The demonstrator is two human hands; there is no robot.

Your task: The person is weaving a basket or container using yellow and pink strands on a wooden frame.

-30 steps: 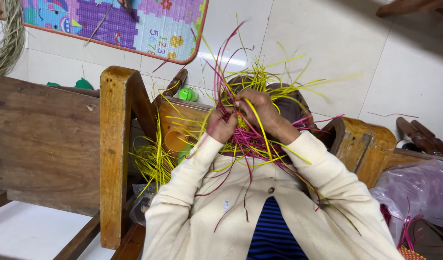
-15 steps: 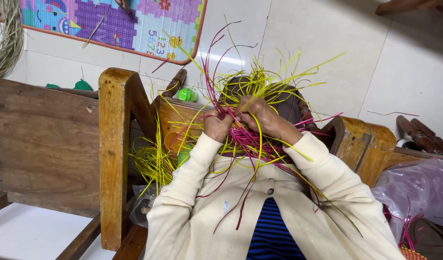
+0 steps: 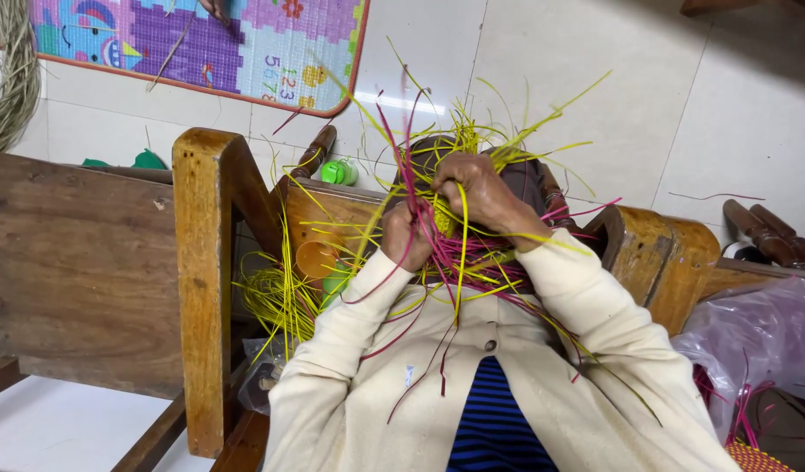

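A white tiled floor (image 3: 595,105) carries the scene. On it, far left, lies a colourful play mat (image 3: 201,44). A wooden chair (image 3: 201,262) stands at the left, a wooden bench (image 3: 665,253) at the right, and dark shoes (image 3: 761,232) lie at the right edge.

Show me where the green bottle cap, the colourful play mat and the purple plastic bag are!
green bottle cap (image 3: 337,172), head view, on its round top.
colourful play mat (image 3: 245,52), head view, on its purple middle patch.
purple plastic bag (image 3: 756,336), head view, on its crinkled side.
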